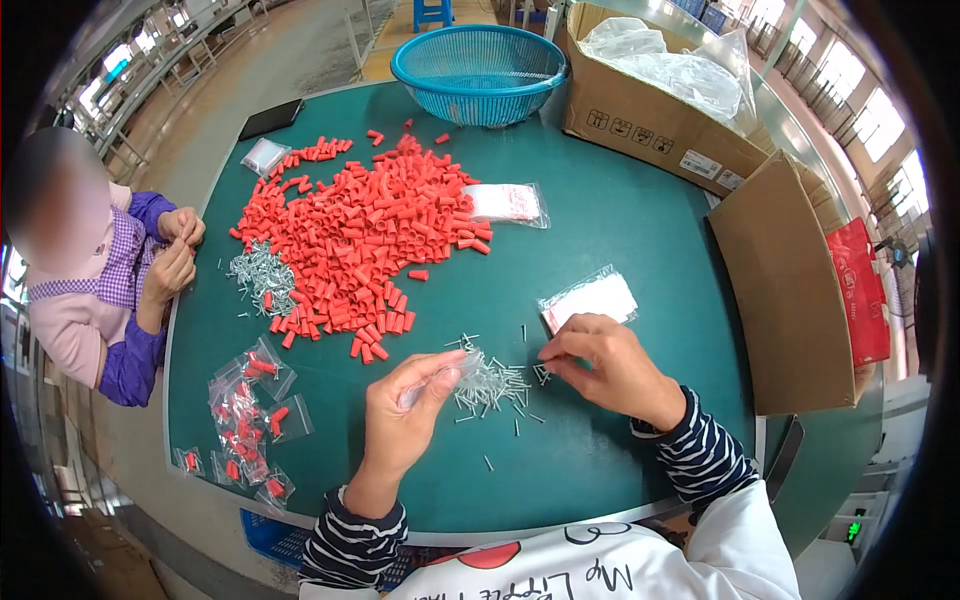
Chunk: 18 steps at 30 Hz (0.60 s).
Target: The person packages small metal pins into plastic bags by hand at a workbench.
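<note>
My left hand (412, 405) is closed on a small clear plastic bag (478, 376), which hangs over a loose pile of silver screws (500, 392). To the right of the pile, my right hand (612, 368) has thumb and fingers pinched together at a few screws (541, 374); how many are in the grip is hard to make out. Just beyond it lies a stack of flat clear bags (592, 302). A large heap of red plastic sleeves (370, 220) covers the table farther left.
Filled small bags with red sleeves (240, 425) lie at the left front. A co-worker (110, 260) sits at the left edge near another screw pile (262, 275). A blue basket (480, 75) and cardboard boxes (785, 290) stand at the back and right. More bags (505, 202) lie beside the heap.
</note>
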Available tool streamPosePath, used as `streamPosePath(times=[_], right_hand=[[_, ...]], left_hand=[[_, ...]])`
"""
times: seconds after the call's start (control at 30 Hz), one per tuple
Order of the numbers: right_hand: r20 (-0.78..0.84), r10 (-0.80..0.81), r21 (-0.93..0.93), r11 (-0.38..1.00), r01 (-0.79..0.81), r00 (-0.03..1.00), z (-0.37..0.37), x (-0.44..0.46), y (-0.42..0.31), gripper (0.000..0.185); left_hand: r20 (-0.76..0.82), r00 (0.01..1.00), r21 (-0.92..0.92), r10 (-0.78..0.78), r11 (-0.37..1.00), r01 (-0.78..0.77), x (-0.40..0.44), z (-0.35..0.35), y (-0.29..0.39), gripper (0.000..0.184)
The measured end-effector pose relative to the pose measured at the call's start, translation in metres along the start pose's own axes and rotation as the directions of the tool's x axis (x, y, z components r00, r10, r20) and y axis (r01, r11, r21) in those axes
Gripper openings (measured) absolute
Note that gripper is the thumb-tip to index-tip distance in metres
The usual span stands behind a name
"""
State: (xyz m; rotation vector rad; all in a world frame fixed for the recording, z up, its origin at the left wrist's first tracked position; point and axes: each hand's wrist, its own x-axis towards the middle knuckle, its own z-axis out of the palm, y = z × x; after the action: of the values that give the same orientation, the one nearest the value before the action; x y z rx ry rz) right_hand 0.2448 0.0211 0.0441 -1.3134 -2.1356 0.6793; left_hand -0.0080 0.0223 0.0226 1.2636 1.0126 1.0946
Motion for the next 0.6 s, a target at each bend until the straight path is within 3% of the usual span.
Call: streamPosePath(times=[0.17, 0.27, 0.6], right_hand=[[0.056, -0.075, -0.138, 0.987, 0.082, 0.996, 0.008, 0.002, -0.005, 0.017], [0.078, -0.093, -0.185, 0.977, 0.106, 0.993, 0.015, 0.009, -0.008, 0.015], [0.255, -0.078, -0.478, 0.856, 0.196, 0.964, 0.037, 0.027, -0.016, 0.015]], left_hand=[[-0.012, 0.999, -0.029, -0.038, 0.999, 0.038, -0.002, -0.002, 0.003, 0.021], [0.001, 1.0, -0.088, 0.028, 0.996, -0.027, -0.002, -0.003, -0.004, 0.02], [0.032, 0.998, 0.018, 0.062, 0.998, -0.063, -0.001, 0.0, -0.001, 0.018]])
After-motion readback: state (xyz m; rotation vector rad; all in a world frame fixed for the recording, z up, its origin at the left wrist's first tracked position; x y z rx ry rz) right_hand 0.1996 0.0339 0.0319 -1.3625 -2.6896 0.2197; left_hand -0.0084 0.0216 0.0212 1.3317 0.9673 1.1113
